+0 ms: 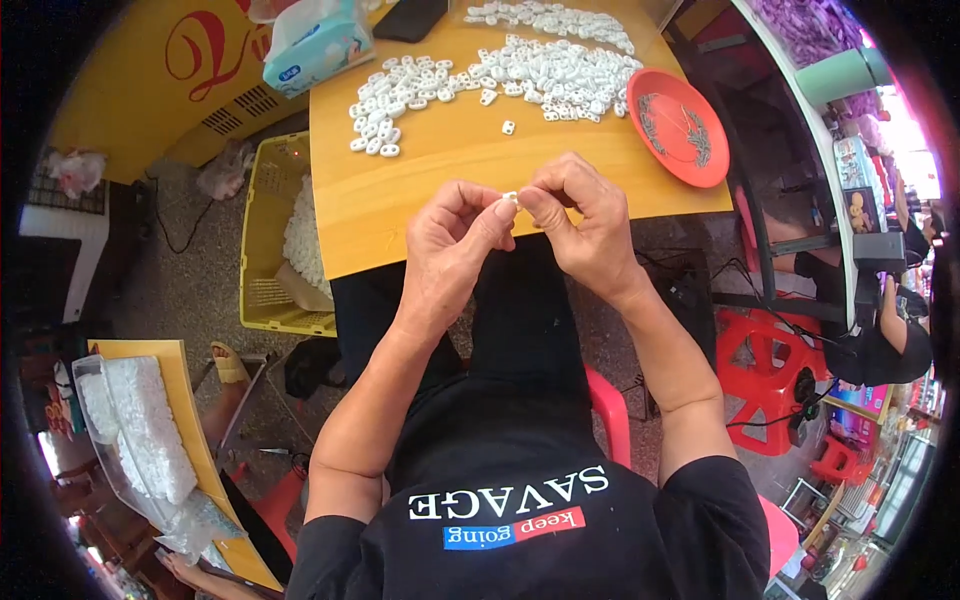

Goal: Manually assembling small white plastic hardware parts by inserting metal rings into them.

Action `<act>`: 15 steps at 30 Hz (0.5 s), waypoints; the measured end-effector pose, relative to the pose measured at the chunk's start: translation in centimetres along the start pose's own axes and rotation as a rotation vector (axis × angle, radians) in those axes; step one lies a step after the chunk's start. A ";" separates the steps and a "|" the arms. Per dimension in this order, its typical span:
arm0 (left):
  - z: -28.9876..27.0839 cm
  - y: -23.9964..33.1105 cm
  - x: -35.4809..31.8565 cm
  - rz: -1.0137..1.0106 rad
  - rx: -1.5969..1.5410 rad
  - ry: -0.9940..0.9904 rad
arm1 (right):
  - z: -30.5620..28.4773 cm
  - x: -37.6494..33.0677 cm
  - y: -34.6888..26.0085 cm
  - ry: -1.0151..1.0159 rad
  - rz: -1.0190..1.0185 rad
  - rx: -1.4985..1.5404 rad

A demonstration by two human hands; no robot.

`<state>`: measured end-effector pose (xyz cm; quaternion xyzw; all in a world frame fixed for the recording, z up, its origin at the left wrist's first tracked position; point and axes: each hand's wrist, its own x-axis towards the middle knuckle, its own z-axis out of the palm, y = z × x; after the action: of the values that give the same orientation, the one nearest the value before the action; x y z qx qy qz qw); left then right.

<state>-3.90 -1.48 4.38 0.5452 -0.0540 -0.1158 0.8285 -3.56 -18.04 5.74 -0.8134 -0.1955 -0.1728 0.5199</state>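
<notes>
Just beyond the table's near edge, my left hand [450, 245] pinches a small white plastic piece [510, 196] between thumb and fingers. My right hand [585, 225] meets it from the right, thumb and forefinger closed together against the piece's side. Anything tiny between those right fingertips is hidden. Farther back lies a loose pile of similar white two-holed pieces [560, 75], with another cluster [385, 100] to its left. One single piece [508, 128] lies apart, nearer my hands. A red plate [650, 150] at the right holds many thin grey metal bits.
The yellow table [350, 220] carries a tissue pack [318, 50] and a dark phone [411, 18]. A yellow crate [258, 225] with white pieces stands on the floor at left. Red stools [765, 365] stand at right. Other people's limbs show at both sides.
</notes>
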 end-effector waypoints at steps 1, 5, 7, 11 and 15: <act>0.1 0.0 0.0 0.006 0.037 0.001 | 0.1 -0.2 -0.1 -0.001 0.113 0.114; 0.8 0.1 -0.1 0.057 0.119 0.029 | 0.5 -0.5 -0.8 0.021 0.316 0.346; 1.0 -0.4 0.0 0.095 0.136 0.062 | 1.0 -0.6 -0.6 0.071 0.351 0.415; 0.2 -1.3 1.1 0.005 0.121 0.090 | 2.0 -0.6 0.9 0.102 0.438 0.365; -1.1 -1.3 1.3 -0.050 0.054 0.033 | 0.8 -0.3 1.2 -0.025 0.290 0.091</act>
<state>-2.53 -1.30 2.68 0.5703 -0.0299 -0.1258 0.8112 -3.16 -17.86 4.32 -0.8107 -0.0898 -0.0769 0.5733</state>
